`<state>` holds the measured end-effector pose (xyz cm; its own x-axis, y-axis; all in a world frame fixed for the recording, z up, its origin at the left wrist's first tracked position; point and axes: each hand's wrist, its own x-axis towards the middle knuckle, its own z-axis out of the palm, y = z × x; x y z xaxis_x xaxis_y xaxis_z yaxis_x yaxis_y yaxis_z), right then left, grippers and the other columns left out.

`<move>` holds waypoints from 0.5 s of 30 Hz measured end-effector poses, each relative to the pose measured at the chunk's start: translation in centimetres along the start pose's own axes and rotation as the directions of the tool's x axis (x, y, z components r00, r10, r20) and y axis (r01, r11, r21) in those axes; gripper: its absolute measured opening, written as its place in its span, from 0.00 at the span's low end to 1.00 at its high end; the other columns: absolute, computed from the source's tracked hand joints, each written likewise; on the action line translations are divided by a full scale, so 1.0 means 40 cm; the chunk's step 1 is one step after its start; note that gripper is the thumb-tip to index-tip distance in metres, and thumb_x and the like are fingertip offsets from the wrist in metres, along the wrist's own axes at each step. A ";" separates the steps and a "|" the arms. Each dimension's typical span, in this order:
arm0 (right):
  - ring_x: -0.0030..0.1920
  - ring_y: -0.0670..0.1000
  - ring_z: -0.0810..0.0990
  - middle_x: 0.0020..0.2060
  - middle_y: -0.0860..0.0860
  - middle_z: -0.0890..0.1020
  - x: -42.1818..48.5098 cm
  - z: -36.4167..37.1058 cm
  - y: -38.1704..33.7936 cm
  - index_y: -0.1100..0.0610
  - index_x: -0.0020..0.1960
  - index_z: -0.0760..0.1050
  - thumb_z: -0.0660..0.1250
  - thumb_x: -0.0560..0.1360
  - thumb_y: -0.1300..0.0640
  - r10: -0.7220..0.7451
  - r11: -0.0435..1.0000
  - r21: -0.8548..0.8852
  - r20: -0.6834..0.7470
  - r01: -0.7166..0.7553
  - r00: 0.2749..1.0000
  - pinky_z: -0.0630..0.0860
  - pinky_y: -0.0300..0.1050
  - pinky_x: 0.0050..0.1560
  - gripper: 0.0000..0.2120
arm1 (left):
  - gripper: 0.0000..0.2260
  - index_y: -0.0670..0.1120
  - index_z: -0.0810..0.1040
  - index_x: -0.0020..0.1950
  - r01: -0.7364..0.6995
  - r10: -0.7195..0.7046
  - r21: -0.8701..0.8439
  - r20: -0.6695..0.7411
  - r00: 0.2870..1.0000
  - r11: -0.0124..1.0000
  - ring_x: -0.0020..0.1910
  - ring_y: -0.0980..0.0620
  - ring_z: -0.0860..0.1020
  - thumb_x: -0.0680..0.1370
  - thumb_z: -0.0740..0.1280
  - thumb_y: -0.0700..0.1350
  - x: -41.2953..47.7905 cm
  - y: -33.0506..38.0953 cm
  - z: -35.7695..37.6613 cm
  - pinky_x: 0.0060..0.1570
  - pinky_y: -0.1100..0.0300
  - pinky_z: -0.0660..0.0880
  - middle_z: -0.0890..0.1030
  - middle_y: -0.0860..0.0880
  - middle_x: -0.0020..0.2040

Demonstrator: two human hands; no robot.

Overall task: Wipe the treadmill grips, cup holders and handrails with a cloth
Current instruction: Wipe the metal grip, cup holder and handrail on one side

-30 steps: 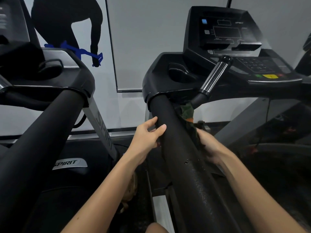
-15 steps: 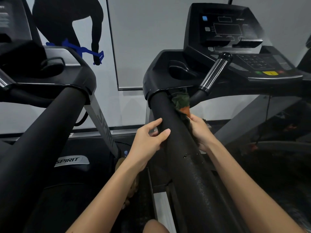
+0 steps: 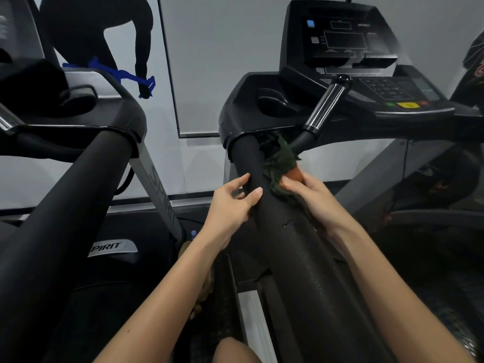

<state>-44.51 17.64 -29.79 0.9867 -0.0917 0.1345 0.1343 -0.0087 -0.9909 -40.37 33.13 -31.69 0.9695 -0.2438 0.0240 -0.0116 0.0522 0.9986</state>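
Note:
A thick black foam handrail [image 3: 296, 258] of the treadmill runs from bottom centre up to the console housing. My right hand [image 3: 311, 195] presses a dark green and orange cloth [image 3: 281, 163] against the rail's right side near its top end. My left hand [image 3: 233, 203] rests on the rail's left side, fingers spread, holding nothing. A chrome and black grip [image 3: 326, 106] angles up just beyond the cloth. A dark cup holder [image 3: 277, 103] sits in the housing to the left of the grip.
The console [image 3: 345, 43] with a keypad and a yellow button [image 3: 407, 104] stands behind the grip. A second treadmill's handrail [image 3: 60, 216] and housing fill the left side. A white wall panel [image 3: 220, 61] lies between the machines. My knee [image 3: 235, 351] shows at the bottom.
My right hand has slid the cloth up the handrail toward the console housing and further onto the top of the rail. My left hand has stayed in about the same place on the rail.

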 end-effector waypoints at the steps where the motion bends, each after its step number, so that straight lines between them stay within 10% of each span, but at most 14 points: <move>1: 0.47 0.45 0.83 0.44 0.46 0.85 0.004 0.011 -0.003 0.53 0.59 0.76 0.62 0.77 0.54 0.019 0.999 0.034 0.011 -0.019 1.000 0.78 0.36 0.45 0.11 | 0.23 0.50 0.69 0.69 0.000 0.000 0.006 0.005 1.000 1.000 0.59 0.48 0.77 0.75 0.69 0.44 -0.004 0.002 0.000 0.57 0.49 0.77 0.78 0.44 0.60; 7: 0.26 0.41 0.80 0.25 0.45 0.82 -0.045 0.015 0.032 0.56 0.43 0.76 0.60 0.78 0.57 0.147 0.973 0.185 -0.044 -0.137 0.988 0.73 0.31 0.25 0.08 | 0.23 0.50 0.69 0.70 -0.002 0.002 0.025 0.007 1.000 1.000 0.59 0.50 0.78 0.76 0.68 0.43 -0.010 0.010 0.000 0.57 0.51 0.77 0.77 0.46 0.63; 15: 0.50 0.46 0.82 0.45 0.46 0.85 -0.088 -0.026 0.041 0.50 0.52 0.77 0.61 0.77 0.60 -0.002 0.992 0.128 -0.050 0.008 0.999 0.77 0.42 0.53 0.09 | 0.22 0.49 0.69 0.69 0.001 -0.001 -0.007 -0.003 1.000 1.000 0.56 0.50 0.79 0.76 0.68 0.42 -0.012 0.012 0.007 0.58 0.48 0.76 0.78 0.48 0.60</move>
<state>-47.88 16.90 -31.88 0.9806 -0.1411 0.1361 0.1532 0.1184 -0.9811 -40.91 33.01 -31.21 0.9703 -0.2408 0.0224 -0.0085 0.0589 0.9982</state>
